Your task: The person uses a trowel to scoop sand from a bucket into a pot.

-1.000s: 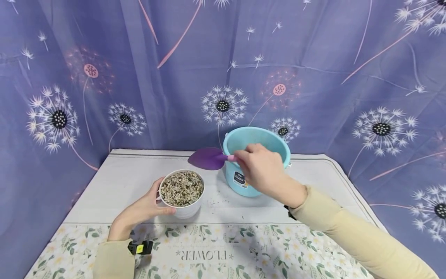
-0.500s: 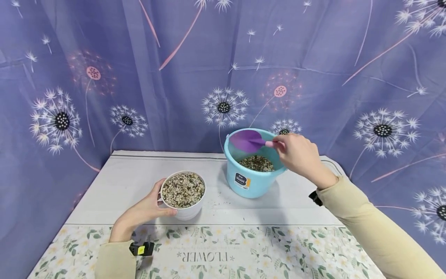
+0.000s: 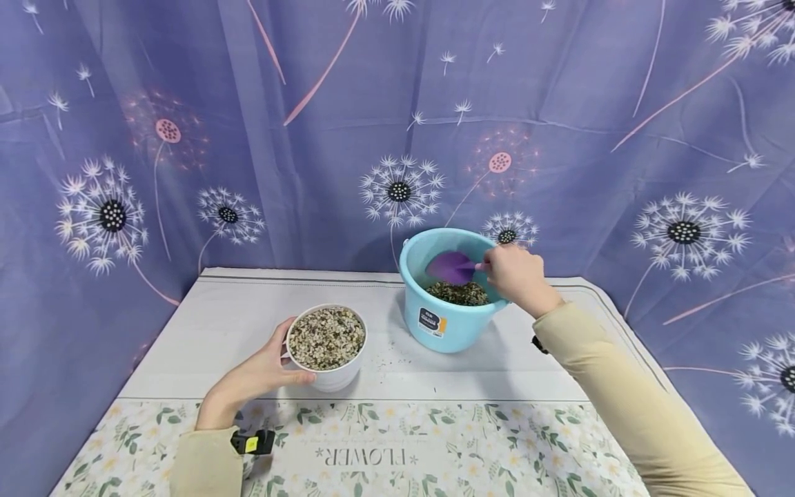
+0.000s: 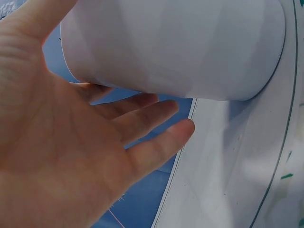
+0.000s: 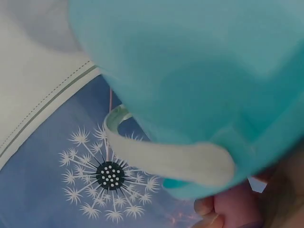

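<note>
My left hand holds the side of a white pot, thumb in front and fingers around the far side. In the left wrist view, some fingertips stand apart from the pot wall. The pot is filled to near its rim with pale and dark granular potting mix. My right hand grips the pink handle of a purple garden trowel over the light-blue bucket. Its blade is inside the bucket, just above more granular mix; whether the tip touches it, I cannot tell.
A pale bail handle hangs at the bucket's side. Dark crumbs lie on the white tabletop between pot and bucket. A floral cloth covers the front, and a purple dandelion curtain hangs behind.
The trowel went right from beside the pot to over the bucket, then its blade dropped inside toward the mix. My left hand and the pot stay in place.
</note>
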### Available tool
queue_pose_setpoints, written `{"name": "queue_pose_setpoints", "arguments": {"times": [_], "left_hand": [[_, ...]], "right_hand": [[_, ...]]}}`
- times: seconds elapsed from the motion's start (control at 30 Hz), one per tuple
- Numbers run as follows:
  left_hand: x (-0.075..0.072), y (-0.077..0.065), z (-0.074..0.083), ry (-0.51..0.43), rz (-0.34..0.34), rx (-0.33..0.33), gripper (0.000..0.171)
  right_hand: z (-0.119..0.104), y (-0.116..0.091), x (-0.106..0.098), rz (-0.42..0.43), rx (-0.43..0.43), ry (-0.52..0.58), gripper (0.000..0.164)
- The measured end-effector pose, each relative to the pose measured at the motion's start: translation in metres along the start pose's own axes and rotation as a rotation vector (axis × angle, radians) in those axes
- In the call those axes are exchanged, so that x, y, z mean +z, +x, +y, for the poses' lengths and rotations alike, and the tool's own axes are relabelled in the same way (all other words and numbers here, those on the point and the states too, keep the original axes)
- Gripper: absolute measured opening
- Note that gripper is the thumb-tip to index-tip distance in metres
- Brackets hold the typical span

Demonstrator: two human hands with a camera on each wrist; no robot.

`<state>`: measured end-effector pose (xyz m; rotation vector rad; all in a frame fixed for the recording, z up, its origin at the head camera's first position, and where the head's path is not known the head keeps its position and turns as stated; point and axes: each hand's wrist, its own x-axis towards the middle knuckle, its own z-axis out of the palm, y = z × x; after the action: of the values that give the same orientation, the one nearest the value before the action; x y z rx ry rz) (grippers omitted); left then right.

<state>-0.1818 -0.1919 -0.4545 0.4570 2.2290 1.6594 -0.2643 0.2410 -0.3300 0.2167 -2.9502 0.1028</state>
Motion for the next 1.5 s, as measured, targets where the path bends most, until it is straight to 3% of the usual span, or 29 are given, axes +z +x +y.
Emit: {"name": "queue_pose_setpoints", "arguments": {"times": [0.27, 0.47, 0.87, 1.13, 1.33, 1.5], "left_hand": [[0.001, 0.002, -0.002, -0.022, 0.001, -0.003, 0.114], [0.000, 0.002, -0.005, -0.024, -0.011, 0.041, 0.114], [0.002, -0.001, -0.005, -0.029, -0.006, 0.019, 0.115], [0.001, 0.001, -0.003, -0.012, -0.009, 0.062, 0.117], [0.001, 0.001, -0.001, -0.013, -0.008, 0.027, 0.119], [-0.001, -0.002, 0.001, 0.077, 0.039, 0.049, 0.122]], "right_hand": [[-0.010, 0.006, 0.013, -0.018, -0.018, -0.063, 0.020], [-0.015, 0.008, 0.020, -0.022, -0.013, -0.075, 0.018], [-0.022, 0.011, 0.026, -0.086, 0.004, -0.101, 0.022], [-0.020, 0.010, 0.019, -0.102, 0.001, -0.083, 0.022], [-0.019, 0.007, 0.008, -0.113, 0.004, -0.039, 0.019], [-0.017, 0.000, -0.001, -0.076, -0.008, -0.003, 0.016]]}}
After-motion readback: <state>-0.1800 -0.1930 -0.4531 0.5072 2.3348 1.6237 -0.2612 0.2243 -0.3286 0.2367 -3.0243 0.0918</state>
